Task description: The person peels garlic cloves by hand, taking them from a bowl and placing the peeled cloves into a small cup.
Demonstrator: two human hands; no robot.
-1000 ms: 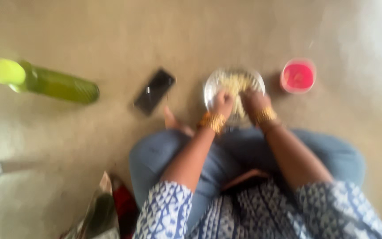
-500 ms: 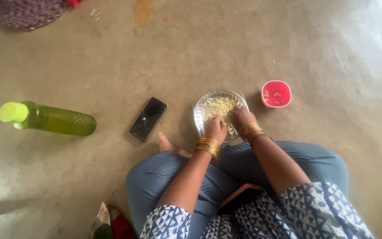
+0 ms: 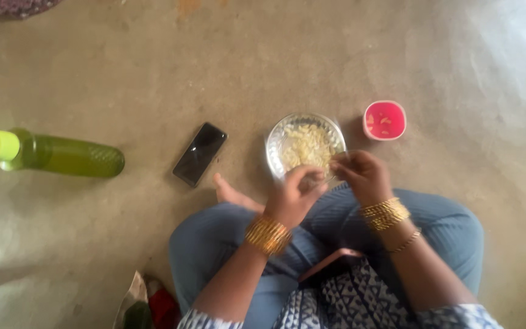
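Sitting cross-legged on the floor (image 3: 397, 49), the person holds both hands together at the near rim of a glass bowl (image 3: 275, 143) of pale peeled pieces. The left hand (image 3: 293, 195) and right hand (image 3: 363, 176) have their fingers curled, pinching something too small to make out. A pink cup (image 3: 385, 120) stands just beside the bowl's right; a black phone (image 3: 199, 153) and a green bottle (image 3: 62, 156) lie to its left.

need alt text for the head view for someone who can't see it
Seen from above, a person sitting cross-legged on a bare floor brings the left hand and right hand together over a steel bowl of pale bits. A pink cup, phone and green bottle lie nearby.
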